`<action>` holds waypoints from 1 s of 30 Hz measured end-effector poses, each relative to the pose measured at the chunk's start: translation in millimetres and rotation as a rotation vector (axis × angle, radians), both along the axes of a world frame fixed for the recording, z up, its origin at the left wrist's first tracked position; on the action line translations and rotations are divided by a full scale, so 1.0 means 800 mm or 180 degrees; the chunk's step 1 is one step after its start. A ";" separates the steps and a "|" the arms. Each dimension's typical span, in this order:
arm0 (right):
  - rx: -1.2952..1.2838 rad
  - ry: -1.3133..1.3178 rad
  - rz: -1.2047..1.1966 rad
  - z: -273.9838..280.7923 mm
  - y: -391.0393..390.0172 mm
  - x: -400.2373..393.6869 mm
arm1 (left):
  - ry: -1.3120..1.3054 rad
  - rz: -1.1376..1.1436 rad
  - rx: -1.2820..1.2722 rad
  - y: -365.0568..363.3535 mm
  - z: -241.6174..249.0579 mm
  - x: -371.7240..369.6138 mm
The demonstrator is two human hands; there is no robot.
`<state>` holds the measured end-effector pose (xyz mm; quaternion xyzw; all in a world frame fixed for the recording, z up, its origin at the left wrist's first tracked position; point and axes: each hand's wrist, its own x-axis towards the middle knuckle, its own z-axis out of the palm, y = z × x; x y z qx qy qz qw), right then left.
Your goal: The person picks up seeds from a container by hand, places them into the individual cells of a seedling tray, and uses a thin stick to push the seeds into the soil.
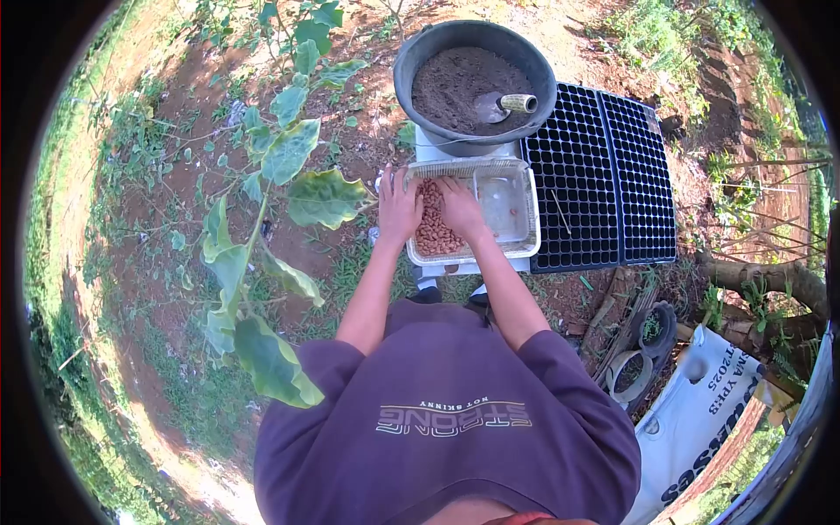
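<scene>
A rectangular foil-like tray (472, 255) is split in two by a divider. Reddish-brown seeds (437, 234), bean-sized, cover its left part. Its right part holds a shallow clear container (507, 214) with a small speck or seed in it. My left hand (400, 206) lies across the tray's left rim, its fingers stretched forward and holding nothing visible. Over the seeds, my right hand (459, 210) reaches in with extended fingers; their tips are partly hidden among the seeds and the far side of the tray.
Beyond the tray stands a dark basin (407, 87) of soil with a trowel (503, 106) in it. Black seedling trays (569, 175) lie at the right, a thin stick (561, 213) on one. A leafy plant (293, 153) rises at left. Pots (630, 376) and a printed banner (691, 429) are lower right.
</scene>
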<state>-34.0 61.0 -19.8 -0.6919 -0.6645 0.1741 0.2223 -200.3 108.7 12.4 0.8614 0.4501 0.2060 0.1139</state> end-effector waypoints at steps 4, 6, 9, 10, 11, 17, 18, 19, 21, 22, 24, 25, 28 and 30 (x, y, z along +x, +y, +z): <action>-0.0204 -0.0520 0.0069 0.002 0.007 -0.004 | 0.0143 -0.0081 -0.0154 0.002 0.001 -0.005; -0.0320 -0.0703 0.0064 0.010 -0.002 -0.006 | 0.0094 -0.0070 -0.0189 0.001 -0.001 -0.008; -0.0278 -0.0760 -0.0042 0.009 -0.010 -0.008 | 0.0041 -0.0063 -0.0183 0.000 -0.004 -0.007; -0.0219 -0.0648 -0.0137 0.001 -0.011 -0.011 | 0.0030 -0.0055 -0.0172 0.000 -0.007 -0.007; -0.0158 -0.0533 -0.0231 -0.006 -0.012 -0.013 | -0.0002 -0.0045 -0.0165 0.000 -0.010 -0.006; -0.0379 -0.0511 -0.0142 -0.007 -0.016 -0.018 | -0.0069 -0.0033 -0.0207 -0.002 -0.011 -0.005; -0.0399 -0.0466 -0.0142 -0.009 -0.015 -0.016 | -0.0077 -0.0032 -0.0206 -0.002 -0.011 -0.005; -0.0420 -0.0421 -0.0145 -0.011 -0.014 -0.012 | -0.0084 -0.0033 -0.0207 -0.002 -0.010 -0.005; -0.0274 -0.0318 -0.0185 -0.011 -0.015 -0.007 | -0.0177 -0.0042 -0.0242 -0.004 -0.010 -0.005; -0.0106 -0.0261 -0.0219 -0.010 -0.016 -0.003 | -0.0225 -0.0046 -0.0256 -0.004 -0.009 -0.004; 0.0198 -0.0145 -0.0287 -0.001 -0.018 0.000 | -0.0281 -0.0048 -0.0274 -0.004 -0.007 -0.004; 0.0334 -0.0085 -0.0326 0.006 -0.020 0.000 | -0.0308 -0.0052 -0.0285 -0.005 -0.006 -0.003; 0.0538 -0.0031 -0.0401 0.023 -0.023 0.006 | -0.0283 -0.0028 -0.0287 -0.007 -0.001 0.000; 0.0590 -0.0127 -0.0497 0.024 -0.023 0.006 | -0.0198 -0.0109 -0.0054 -0.007 -0.002 0.003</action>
